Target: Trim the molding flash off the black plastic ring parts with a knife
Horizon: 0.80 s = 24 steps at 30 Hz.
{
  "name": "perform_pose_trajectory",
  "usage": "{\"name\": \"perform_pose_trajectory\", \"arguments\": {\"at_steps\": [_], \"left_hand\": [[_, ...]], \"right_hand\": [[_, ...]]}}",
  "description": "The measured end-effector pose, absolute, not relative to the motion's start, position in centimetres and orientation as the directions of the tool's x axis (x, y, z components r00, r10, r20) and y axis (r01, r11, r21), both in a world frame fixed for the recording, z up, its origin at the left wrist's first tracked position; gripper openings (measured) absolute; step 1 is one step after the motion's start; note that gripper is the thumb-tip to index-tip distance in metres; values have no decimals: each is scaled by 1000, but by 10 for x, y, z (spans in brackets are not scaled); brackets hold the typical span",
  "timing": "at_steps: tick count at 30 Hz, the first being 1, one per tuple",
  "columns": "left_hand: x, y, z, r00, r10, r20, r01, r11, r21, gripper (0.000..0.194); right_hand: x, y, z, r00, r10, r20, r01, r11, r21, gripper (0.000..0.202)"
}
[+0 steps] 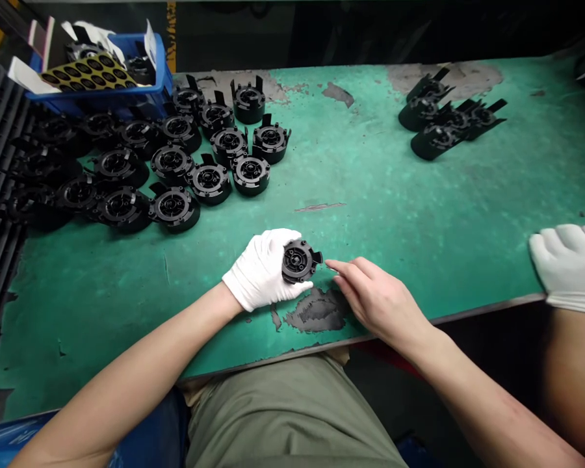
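My left hand [266, 270], in a white glove, is wrapped round a round black plastic part [298, 260] over the green table [370, 188]. The part's ringed face is turned up, and a short tab sticks out on its right side. Just right of that tab is my bare right hand [377, 292]. Its thumb and index finger are pinched together, with something thin and pale barely showing at the tips, too small to make out.
Many similar black parts [173, 207] crowd the table's left side, several more [436, 138] stand back right. A blue bin [164, 78] holds a gold sheet with black ovals [92, 73]. Another person's white-gloved hand [572, 263] rests at the right edge.
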<state>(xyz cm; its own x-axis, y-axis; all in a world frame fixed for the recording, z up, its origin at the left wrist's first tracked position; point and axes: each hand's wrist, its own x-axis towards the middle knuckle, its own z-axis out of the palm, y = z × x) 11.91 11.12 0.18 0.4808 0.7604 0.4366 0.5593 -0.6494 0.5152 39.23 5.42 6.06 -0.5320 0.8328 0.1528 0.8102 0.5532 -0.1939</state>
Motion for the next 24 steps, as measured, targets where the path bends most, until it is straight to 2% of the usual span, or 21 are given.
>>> {"name": "perform_pose_trajectory", "arguments": {"at_steps": [2, 7, 13, 16, 18, 24], "left_hand": [[118, 111, 2, 477, 765, 433, 557, -644, 524, 95], [119, 113, 0, 458, 789, 410, 543, -613, 573, 107], [121, 114, -2, 420, 768, 482, 517, -640, 569, 113], [122, 114, 0, 426, 772, 472, 524, -635, 567, 111], [122, 113, 2, 437, 768, 469, 539, -641, 547, 107], [125, 112, 4, 440, 734, 518, 580, -672, 460, 94]], "right_hand": [[389, 55, 63, -513, 849, 128, 833, 528, -167, 32], [386, 56, 73, -490, 865, 107, 858, 500, -119, 36], [383, 49, 77, -482, 874, 60, 842, 482, -244, 37], [375, 41, 76, -464, 886, -1, 831, 434, -348, 35], [370, 36, 74, -441, 897, -19, 837, 403, -370, 34], [364, 34, 71, -420, 907, -37, 884, 399, -244, 41]]}}
